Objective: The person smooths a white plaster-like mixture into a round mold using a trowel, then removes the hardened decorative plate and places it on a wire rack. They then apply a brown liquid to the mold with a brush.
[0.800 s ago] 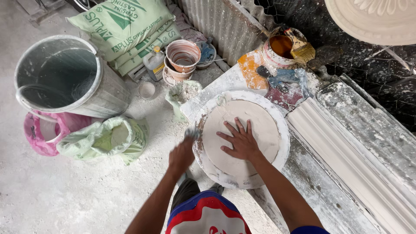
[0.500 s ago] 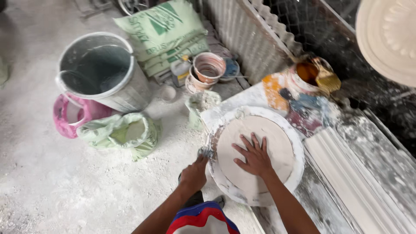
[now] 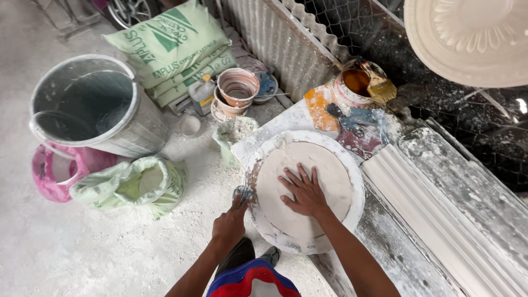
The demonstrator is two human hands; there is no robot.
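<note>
The right hand [image 3: 303,192] lies flat on the round plaster disc [image 3: 330,176], palm down, with the fingers spread and pointing up and to the left. It grasps nothing; it only presses on the surface. The right forearm comes from the bottom edge and goes up to the left.

The left hand [image 3: 230,225] is clenched around a small scraper tool [image 3: 242,193]. The tip of this tool touches the left rim of the round mould [image 3: 357,192], in which the disc sits. The left forearm rises from the bottom, just beside the person's red and blue clothing.

The mould with the disc lies on the dusty bench [image 3: 385,242], near its left corner. A long white cornice piece [image 3: 440,220] lies on the bench just to the right of the mould. Behind the mould stand a tin of orange liquid [image 3: 355,82] with a brush [image 3: 379,88] on it. On the floor, to the left, I see a large grey bucket [image 3: 93,110], a pink bag [image 3: 55,170], a pale green bag of powder [image 3: 132,184] and a stack of green printed sacks [image 3: 176,49].

Compared with 0.5 s ago, both hands keep almost the same grip and place: the right hand stays flat on the disc, and the left hand stays at the left rim with the tool. The camera view has shifted a little, so the bucket and sacks appear more to the left.
</note>
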